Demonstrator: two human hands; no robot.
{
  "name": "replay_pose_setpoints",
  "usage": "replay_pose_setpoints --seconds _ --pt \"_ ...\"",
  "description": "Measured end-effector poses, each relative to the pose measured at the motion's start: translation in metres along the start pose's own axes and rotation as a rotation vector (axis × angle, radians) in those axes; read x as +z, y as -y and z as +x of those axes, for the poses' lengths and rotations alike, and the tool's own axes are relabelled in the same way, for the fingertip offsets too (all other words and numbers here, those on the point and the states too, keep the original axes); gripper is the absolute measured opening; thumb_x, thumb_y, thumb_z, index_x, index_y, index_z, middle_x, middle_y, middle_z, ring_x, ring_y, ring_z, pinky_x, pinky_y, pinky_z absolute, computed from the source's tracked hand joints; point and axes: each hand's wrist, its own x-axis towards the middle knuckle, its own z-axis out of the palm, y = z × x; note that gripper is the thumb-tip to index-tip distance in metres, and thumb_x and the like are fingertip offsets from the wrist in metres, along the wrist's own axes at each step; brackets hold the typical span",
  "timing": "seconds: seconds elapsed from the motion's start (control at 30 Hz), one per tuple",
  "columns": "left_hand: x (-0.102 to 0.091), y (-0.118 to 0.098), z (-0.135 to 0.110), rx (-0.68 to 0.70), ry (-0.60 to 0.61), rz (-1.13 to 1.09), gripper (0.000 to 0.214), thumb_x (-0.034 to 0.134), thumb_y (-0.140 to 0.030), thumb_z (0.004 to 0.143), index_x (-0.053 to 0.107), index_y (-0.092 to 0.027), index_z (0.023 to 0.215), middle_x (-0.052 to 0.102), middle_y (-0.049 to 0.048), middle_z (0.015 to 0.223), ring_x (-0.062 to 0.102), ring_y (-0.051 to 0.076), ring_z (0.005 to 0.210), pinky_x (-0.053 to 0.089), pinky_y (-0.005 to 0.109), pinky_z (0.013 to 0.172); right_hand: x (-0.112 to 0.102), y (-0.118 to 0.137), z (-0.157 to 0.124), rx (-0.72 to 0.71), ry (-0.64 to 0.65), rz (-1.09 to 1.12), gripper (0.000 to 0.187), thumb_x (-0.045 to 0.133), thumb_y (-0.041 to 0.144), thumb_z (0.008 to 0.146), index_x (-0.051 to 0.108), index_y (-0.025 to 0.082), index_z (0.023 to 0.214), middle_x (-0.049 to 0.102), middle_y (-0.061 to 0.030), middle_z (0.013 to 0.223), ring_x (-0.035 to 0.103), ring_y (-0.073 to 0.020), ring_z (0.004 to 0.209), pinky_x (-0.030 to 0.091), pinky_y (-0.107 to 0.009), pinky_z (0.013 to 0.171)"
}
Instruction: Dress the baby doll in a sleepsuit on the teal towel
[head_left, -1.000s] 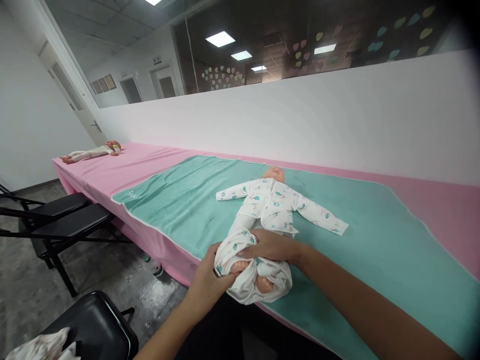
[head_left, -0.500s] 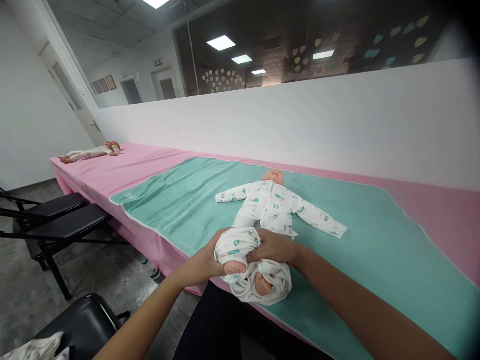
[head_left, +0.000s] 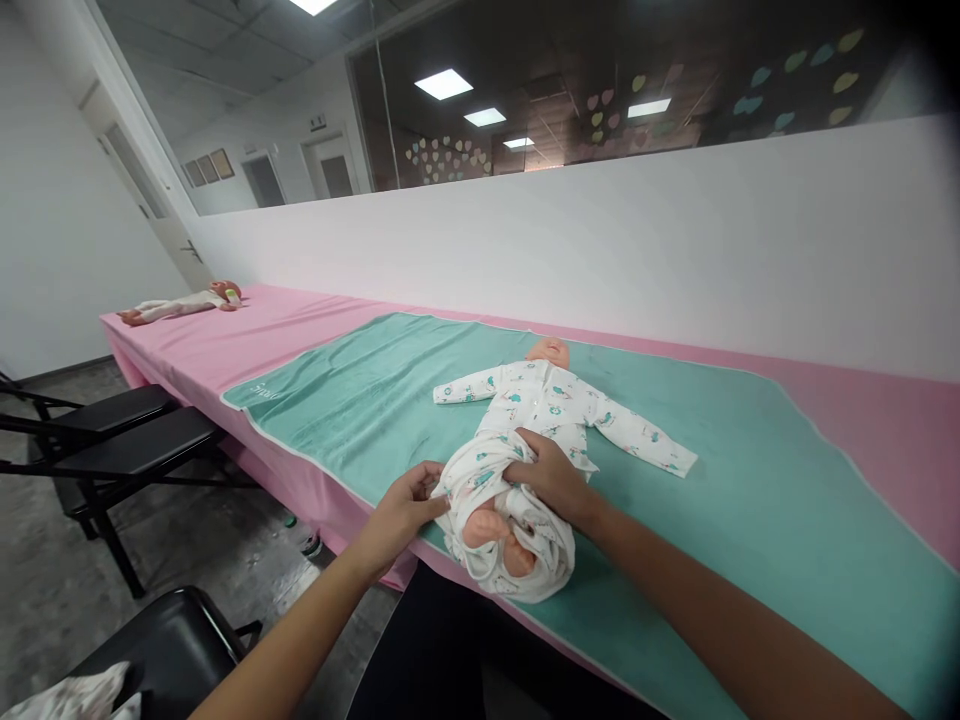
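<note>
A baby doll [head_left: 549, 351] lies on its back on a green cloth [head_left: 360, 400], its head away from me. It wears a white printed top [head_left: 536, 395] with both sleeves spread wide. Bunched white printed pants [head_left: 487, 465] surround its lower legs, and both bare feet [head_left: 487, 527] show inside the bunched fabric. My left hand [head_left: 405, 515] pinches the pants' left edge between thumb and fingers. From the right, my right hand [head_left: 551, 475] grips the upper part of the pants, its fingertips partly hidden in the folds.
A pink tablecloth [head_left: 315, 300] covers the long table under the green cloth. Another doll [head_left: 180, 305] lies at the far left end. Black folding chairs [head_left: 142, 440] stand along the left side, and a black seat [head_left: 161, 650] with fabric on it is nearer me.
The doll's feet have come together inside the bunched pants. My left hand has shifted left to the fabric's edge, and my right hand has moved up slightly.
</note>
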Motion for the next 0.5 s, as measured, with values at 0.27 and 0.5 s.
replay_pose_setpoints --seconds 0.27,0.5 --pt "0.005 -0.016 0.023 0.096 -0.049 0.040 0.046 0.054 -0.014 0.065 0.054 -0.019 0.111 0.061 0.0060 0.109 0.057 0.021 0.098 0.046 0.032 0.079 -0.020 0.010 0.005 0.153 0.346 0.334 0.032 0.067 0.034 0.068 0.053 0.017 0.092 0.054 -0.0012 0.087 0.053 -0.0159 0.080 0.042 -0.028 0.070" --pt "0.014 -0.046 0.076 0.165 0.040 0.177 0.034 0.052 -0.033 0.079 0.057 -0.020 0.110 0.058 0.0071 0.119 0.051 0.024 0.111 0.040 0.038 0.094 -0.024 0.000 0.007 0.281 0.186 0.531 0.032 0.057 0.048 0.078 0.054 0.017 0.087 0.058 -0.0025 0.079 0.053 -0.0136 0.071 0.044 -0.028 0.068"
